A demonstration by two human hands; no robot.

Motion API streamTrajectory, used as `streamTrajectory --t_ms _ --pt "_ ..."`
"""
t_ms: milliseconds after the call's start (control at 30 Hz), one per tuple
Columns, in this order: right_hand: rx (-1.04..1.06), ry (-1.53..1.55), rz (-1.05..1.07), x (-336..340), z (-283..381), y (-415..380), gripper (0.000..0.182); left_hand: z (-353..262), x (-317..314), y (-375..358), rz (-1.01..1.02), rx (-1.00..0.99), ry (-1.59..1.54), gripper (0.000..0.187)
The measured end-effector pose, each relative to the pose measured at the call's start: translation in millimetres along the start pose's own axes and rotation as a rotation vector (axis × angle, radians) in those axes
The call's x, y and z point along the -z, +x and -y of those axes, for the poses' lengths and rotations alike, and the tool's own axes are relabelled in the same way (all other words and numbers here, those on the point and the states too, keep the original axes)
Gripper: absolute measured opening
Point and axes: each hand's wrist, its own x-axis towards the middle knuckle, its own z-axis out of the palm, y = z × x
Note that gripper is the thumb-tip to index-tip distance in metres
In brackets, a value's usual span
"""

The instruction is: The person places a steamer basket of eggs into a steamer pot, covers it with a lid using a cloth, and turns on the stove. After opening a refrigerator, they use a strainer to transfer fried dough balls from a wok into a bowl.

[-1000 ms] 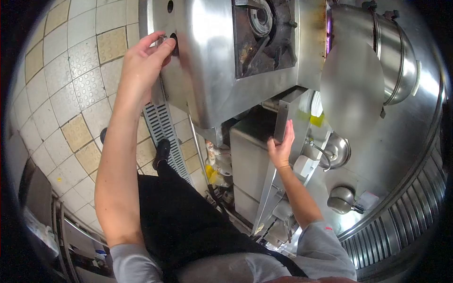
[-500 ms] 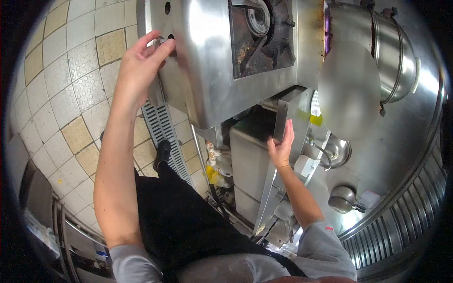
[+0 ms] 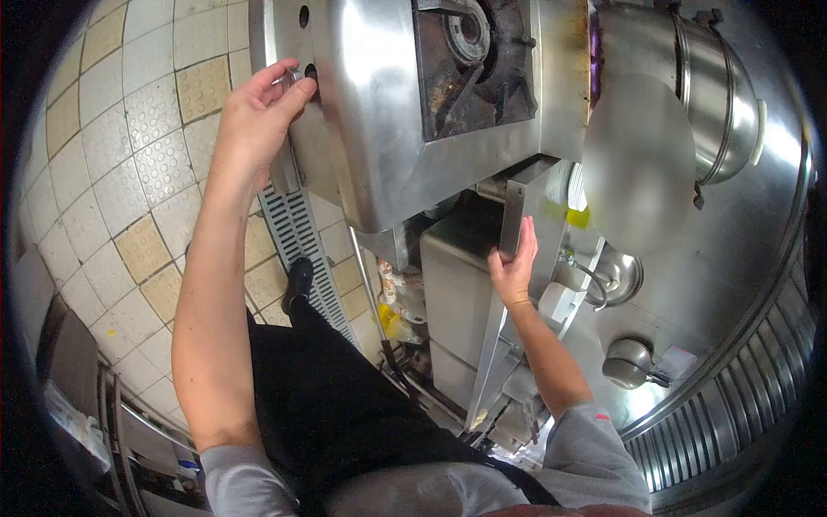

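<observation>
My left hand [image 3: 254, 121] is at the front panel of a stainless steel stove [image 3: 375, 121], its thumb and fingers closed around a metal control knob [image 3: 293, 77]. The fingers partly cover the knob. Above the panel sits a burner with a dark, stained cast-iron grate [image 3: 472, 82]; I see no flame on it. My right hand [image 3: 514, 274] holds the edge of an upright steel panel [image 3: 517, 215] beside the stove, with the thumb on the near side and the fingers along the far side.
A large steel pot [image 3: 715, 95] stands beyond the stove. A small saucepan [image 3: 627, 362] rests on the steel surface at right, near a round metal bowl [image 3: 622, 274]. A slotted floor drain [image 3: 301, 250] crosses the tiled floor [image 3: 155, 164]. A blurred grey patch hides part of the scene.
Both hands keep their places on the knob and the panel edge. The view has shifted very slightly.
</observation>
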Motion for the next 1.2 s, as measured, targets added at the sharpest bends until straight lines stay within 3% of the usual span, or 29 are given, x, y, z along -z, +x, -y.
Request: streamTrajectory --t_ms 533,833,933,1033,1200 --pt "-0.004 -0.005 -0.003 0 0 0 0.089 -2 -2 -1 0.001 -0.033 -0.016 0.045" --pt "-0.005 -0.008 0.006 1 0 0 0.09 -10 7 -24 -0.074 -0.05 0.105 0.073" --pt "0.003 -0.013 0.005 0 -2 -1 0.09 12 53 -37 -0.163 -0.049 0.187 0.072" --pt "0.013 -0.014 0.005 0 -3 -1 0.091 55 140 -65 -0.301 -0.009 0.31 0.072" --pt "-0.035 0.085 0.011 -1 -4 -5 0.087 146 305 -198 -0.47 0.025 0.506 0.061"
